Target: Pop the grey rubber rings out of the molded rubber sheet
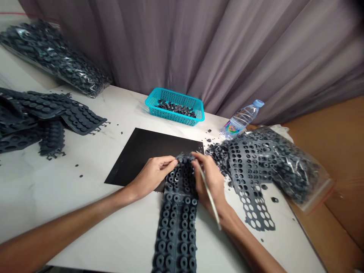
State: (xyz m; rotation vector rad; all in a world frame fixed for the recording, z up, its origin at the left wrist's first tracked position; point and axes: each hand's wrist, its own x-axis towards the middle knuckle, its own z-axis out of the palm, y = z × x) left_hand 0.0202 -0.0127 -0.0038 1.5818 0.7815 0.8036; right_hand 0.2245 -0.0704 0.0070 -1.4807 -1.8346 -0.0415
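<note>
A long dark grey rubber sheet (pixel 176 216), moulded with rows of round ring-shaped parts, runs from the near table edge up to my hands. My left hand (pixel 155 171) pinches its far left corner between thumb and fingers. At the far right corner, my right hand (pixel 209 176) is closed round a thin pale stick-like tool (pixel 211 199), whose tip lies by the sheet's far edge; its exact kind I cannot make out. The sheet's far end is bent up slightly between the fingertips. Under it lies a flat black mat (pixel 133 155).
A turquoise basket (pixel 176 120) holds small dark parts. On the right are a water bottle (pixel 241 119), loose parts (pixel 217 153), a punched-out sheet (pixel 253 201) and a filled plastic bag (pixel 298 170). Leftward lie more moulded sheets (pixel 82 117) and another full bag (pixel 57 53).
</note>
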